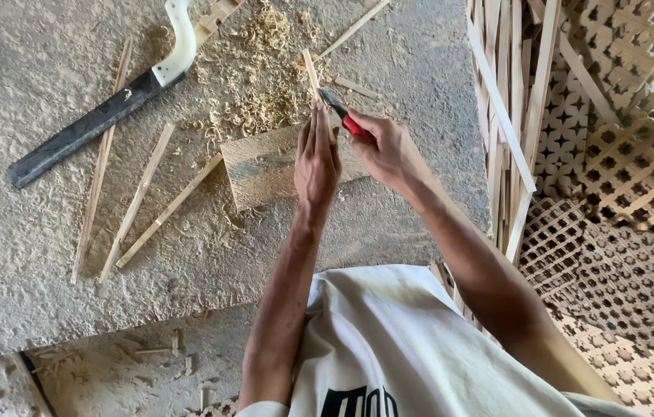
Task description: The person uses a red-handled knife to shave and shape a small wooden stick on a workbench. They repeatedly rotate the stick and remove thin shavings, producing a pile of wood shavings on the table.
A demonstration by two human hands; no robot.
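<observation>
Clearly a whittling cut: the left hand point(316, 158) has its fingers wrapped round a thin bamboo strip point(311, 73) above the wooden block point(265, 166), while the right hand point(388, 150) grips the red-handled knife point(342, 112) closed-fisted. Short, shallow strokes away from the holding fingers would serve best.
</observation>
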